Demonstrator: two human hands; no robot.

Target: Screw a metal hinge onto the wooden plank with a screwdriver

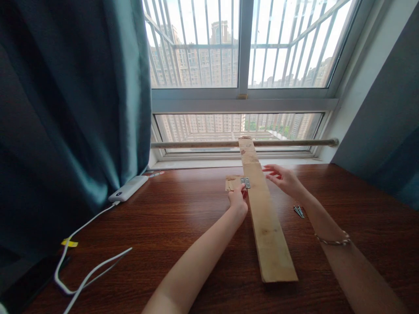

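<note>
A long pale wooden board [266, 218] lies lengthwise on the table, its far end reaching the window rail. Against its left edge sits a short wooden piece [231, 181], and a small metal hinge [245, 182] spans the joint between them. My left hand [238, 201] is closed, with its fingertips at the near edge of the hinge. Beside the board's right edge is my right hand [284, 179], its fingers apart and holding nothing; whether a fingertip touches the board I cannot tell. Several screws [298, 212] lie on the table near my right forearm.
The brown wooden table [196, 218] runs up to the window sill. At the left, a white power strip [128, 189] lies by the dark curtain [81, 87], with a white cable [94, 210] trailing forward. A horizontal rail [294, 143] crosses in front of the window.
</note>
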